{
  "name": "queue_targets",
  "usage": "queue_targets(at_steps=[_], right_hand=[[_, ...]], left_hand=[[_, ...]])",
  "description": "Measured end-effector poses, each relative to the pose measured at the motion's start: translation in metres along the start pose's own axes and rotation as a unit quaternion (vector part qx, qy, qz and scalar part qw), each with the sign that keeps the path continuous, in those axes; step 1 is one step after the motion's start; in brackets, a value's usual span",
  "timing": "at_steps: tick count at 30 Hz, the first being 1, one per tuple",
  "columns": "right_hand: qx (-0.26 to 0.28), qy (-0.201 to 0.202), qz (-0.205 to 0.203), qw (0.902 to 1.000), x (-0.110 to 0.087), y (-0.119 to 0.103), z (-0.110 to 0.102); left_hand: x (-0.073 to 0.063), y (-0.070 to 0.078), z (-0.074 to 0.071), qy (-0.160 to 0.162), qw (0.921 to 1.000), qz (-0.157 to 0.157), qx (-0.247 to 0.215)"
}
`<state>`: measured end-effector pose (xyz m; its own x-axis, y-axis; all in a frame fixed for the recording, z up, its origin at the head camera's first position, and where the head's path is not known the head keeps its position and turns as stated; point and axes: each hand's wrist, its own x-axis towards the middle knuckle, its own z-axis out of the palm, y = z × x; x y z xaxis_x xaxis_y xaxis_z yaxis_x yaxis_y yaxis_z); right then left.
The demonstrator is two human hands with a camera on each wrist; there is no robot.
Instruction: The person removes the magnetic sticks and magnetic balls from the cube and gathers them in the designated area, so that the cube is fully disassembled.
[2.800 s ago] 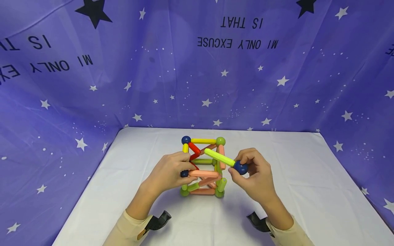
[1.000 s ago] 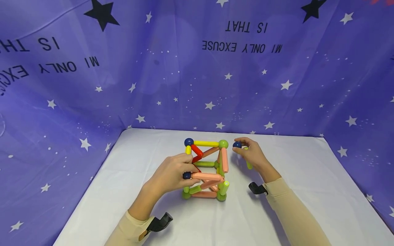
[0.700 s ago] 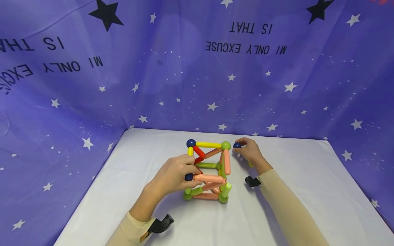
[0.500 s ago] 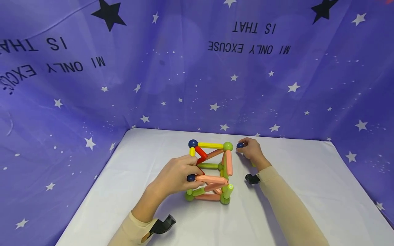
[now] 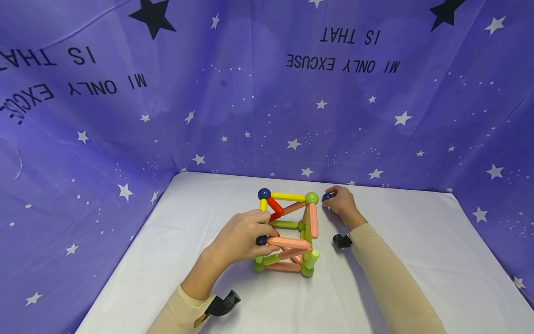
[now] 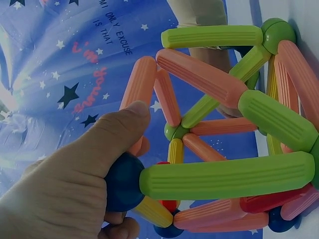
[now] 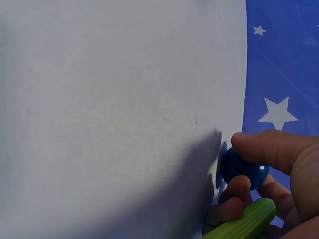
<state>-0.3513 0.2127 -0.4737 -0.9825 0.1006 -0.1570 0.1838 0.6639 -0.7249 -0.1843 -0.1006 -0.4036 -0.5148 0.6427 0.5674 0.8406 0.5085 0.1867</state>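
L hand [image 5: 244,234] pinches a pink rod [image 5: 289,243] by the navy corner ball [image 5: 261,240] of the rod-&-ball frame [image 5: 285,225], upright on the white table [image 5: 200,195]. R hand [image 5: 343,203], nr frame's far R corner, pinches a 2nd navy ball [image 7: 245,169], w/ green rod [image 7: 244,225] in same hand; can't tell if ball's touching table.

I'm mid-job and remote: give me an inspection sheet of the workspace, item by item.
Surface: white table, cloth-like top.
Job's things: frame of coloured rods and balls, one green rod with its upper end free; separate blue ball and light-green rod.
Clutter: nothing seen.
Grippers: left hand grips the frame at a blue corner ball; right hand holds the separate ball and rod.
Cables: nothing seen.
Surroundings: purple backdrop with stars and lettering; black devices on both wrists.
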Motion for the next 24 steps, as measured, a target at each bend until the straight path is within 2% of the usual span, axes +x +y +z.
queue_targets(at_steps=[10, 15, 20, 24], right_hand=[[-0.022, 0.014, -0.027, 0.9993, -0.016, 0.006, -0.015], [0.005, 0.015, -0.029, 0.9995, -0.026, 0.010, -0.021], [0.022, -0.001, -0.044, 0.9988, -0.041, 0.016, -0.023], [0.052, -0.029, -0.037, 0.9975, -0.054, 0.021, -0.020]], left_hand=[[0.001, 0.003, -0.001, -0.013, 0.9999, -0.007, -0.003], [0.003, 0.002, -0.001, -0.012, 0.9999, -0.006, 0.000], [0.003, 0.001, -0.002, -0.010, 0.9999, -0.008, 0.002], [0.002, 0.002, -0.001, -0.012, 0.9999, -0.012, 0.002]])
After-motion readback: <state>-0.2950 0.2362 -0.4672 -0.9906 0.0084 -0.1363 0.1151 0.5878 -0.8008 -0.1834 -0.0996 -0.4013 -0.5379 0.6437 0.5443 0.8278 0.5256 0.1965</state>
